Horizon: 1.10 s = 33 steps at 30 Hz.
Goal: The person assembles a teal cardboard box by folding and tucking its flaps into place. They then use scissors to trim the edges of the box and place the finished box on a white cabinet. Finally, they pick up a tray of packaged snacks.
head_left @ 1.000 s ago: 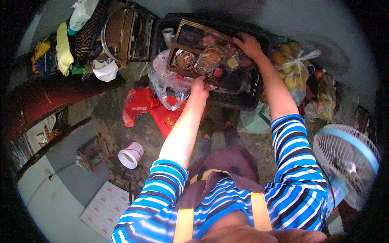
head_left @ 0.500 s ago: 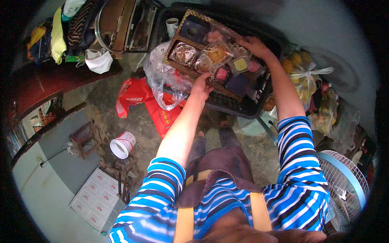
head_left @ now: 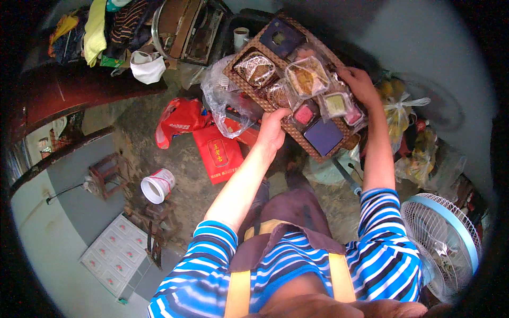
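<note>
A brown woven-patterned gift tray (head_left: 298,134) is tilted in front of me, gripped from both sides. My left hand (head_left: 272,131) is closed on its near edge, thumb on top. My right hand (head_left: 360,86) is closed round the far right edge. In the tray sit a round pastry in clear wrap (head_left: 255,69), a dark blue box (head_left: 282,38) and a plain blue square box (head_left: 324,137). A clear-packed golden pastry (head_left: 307,77) rests on top, beside a pale green piece (head_left: 336,105) and a pink piece (head_left: 304,114).
Behind the tray shows a black crate (head_left: 249,22) with a white cup (head_left: 240,38). A clear plastic bag (head_left: 225,98) and red bags (head_left: 217,153) lie left of it. Bagged yellow fruit (head_left: 395,114), a fan (head_left: 442,246) and a white bucket (head_left: 157,186) stand around me.
The tray has come up out of the black crate toward me and looks larger. Both hands moved right with it, still gripping its edges. My view has shifted slightly.
</note>
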Each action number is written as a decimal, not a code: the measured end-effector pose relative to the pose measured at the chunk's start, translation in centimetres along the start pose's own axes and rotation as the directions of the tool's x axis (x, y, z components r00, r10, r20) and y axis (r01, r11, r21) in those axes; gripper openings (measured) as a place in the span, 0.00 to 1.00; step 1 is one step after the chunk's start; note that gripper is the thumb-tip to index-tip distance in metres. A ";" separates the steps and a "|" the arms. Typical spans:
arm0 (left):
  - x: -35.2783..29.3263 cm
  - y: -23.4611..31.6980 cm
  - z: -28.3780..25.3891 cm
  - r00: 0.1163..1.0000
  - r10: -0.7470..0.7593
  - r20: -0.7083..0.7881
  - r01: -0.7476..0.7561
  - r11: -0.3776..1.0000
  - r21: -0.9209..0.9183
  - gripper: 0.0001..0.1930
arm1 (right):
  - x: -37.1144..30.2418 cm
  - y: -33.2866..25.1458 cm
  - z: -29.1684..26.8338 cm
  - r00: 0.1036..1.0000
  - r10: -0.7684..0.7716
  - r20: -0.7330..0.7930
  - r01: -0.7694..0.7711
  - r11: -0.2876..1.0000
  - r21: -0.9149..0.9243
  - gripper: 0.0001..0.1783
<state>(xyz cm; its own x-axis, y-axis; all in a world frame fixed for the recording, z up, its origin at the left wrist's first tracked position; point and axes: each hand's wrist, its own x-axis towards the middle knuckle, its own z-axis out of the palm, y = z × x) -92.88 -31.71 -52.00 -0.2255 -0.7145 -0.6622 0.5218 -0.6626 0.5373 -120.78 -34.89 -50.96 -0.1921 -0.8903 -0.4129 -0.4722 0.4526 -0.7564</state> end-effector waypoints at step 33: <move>-11.8 0.9 -19.7 0.929 -0.064 -0.364 -0.010 0.980 -0.197 0.14 | 0.9 8.0 16.9 0.995 -0.075 0.066 0.095 0.916 -0.391 0.33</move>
<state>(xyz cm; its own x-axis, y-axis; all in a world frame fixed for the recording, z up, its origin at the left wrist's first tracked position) -73.53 -19.52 -54.00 0.0562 -0.5399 -0.8399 0.6759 -0.5985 0.4300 -110.23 -31.23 -65.98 -0.0990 -0.9167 -0.3872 -0.7866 0.3105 -0.5338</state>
